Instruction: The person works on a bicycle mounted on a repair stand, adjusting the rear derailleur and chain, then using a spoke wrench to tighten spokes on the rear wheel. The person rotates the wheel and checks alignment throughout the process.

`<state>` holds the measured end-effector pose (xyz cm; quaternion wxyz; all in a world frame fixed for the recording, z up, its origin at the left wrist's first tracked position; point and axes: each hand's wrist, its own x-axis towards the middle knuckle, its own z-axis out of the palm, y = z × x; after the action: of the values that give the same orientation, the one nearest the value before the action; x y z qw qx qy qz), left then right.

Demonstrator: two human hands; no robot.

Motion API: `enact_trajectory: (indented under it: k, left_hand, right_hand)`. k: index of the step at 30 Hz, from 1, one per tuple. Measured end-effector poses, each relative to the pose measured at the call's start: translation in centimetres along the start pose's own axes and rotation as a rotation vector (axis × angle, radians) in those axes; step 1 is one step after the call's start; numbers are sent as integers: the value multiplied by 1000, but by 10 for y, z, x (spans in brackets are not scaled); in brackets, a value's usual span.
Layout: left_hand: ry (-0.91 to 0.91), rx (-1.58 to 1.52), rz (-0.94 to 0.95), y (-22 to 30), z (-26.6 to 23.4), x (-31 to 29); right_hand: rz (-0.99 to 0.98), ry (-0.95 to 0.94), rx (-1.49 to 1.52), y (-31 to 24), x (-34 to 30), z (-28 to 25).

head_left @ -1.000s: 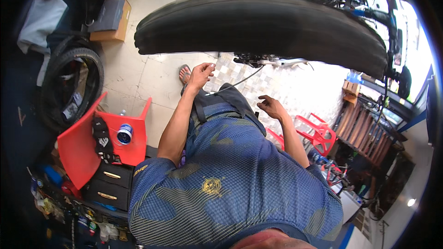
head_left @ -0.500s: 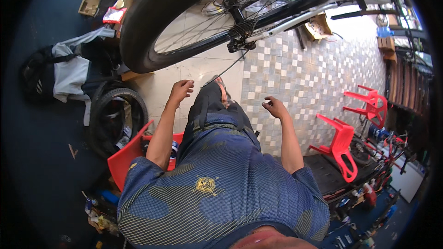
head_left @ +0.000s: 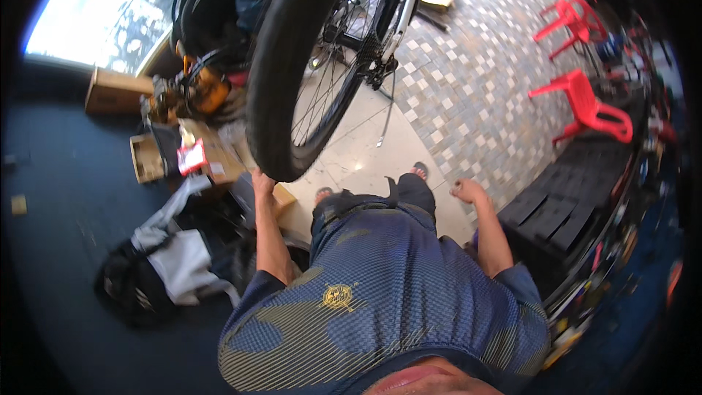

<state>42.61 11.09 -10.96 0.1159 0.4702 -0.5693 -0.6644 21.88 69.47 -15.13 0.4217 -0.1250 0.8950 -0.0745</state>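
Note:
A bicycle's rear wheel with a thick black tyre (head_left: 276, 95) hangs in front of me at the upper middle. The cassette (head_left: 371, 50) sits at its hub, with the rear derailleur (head_left: 377, 74) just below. From there a thin loose cable (head_left: 387, 121) dangles toward the floor. My left hand (head_left: 263, 182) is up against the lower left edge of the tyre; its fingers are too small and partly hidden to read, and contact is unclear. Out to the right, away from the bike, is my right hand (head_left: 470, 191), fingers curled in; anything inside them is hidden.
Two red plastic chairs (head_left: 585, 106) stand at right, near a long black bench (head_left: 563, 205). At left are a small open carton (head_left: 148, 159), a red and white packet (head_left: 191, 156), a grey and black bag (head_left: 183, 263) and a brown box (head_left: 117, 92). Patterned tiles (head_left: 482, 80) cover the floor beyond.
My view has turned left, and the wheel looks steeper. My left hand has come up to the tyre's lower edge. The right hand stays out to the side, its fingers more curled.

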Motion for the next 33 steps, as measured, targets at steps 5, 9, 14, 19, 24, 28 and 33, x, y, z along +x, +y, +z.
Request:
enact_trajectory:
  k: [5, 9, 14, 19, 24, 28, 33]
  left_hand:
    - [-434, 173, 219, 72, -18, 19]
    - [-669, 168, 270, 116, -18, 8]
    - [-836, 88, 409, 160, -9, -35]
    - [-953, 107, 537, 162, -17, -56]
    - [-892, 227, 652, 169, -20, -81]
    - [-910, 188, 642, 170, -22, -92]
    - [-891, 197, 692, 159, -23, -82]
  right_hand:
    - [-147, 177, 133, -153, 19, 66]
    - [-361, 232, 314, -302, -48, 53]
    - [-436, 408, 498, -389, -119, 49]
    - [-457, 585, 555, -437, -148, 52]
    - [-505, 674, 570, -454, -148, 64]
    - [-496, 661, 550, -458, -147, 66]
    - [-512, 690, 555, -464, -152, 68]
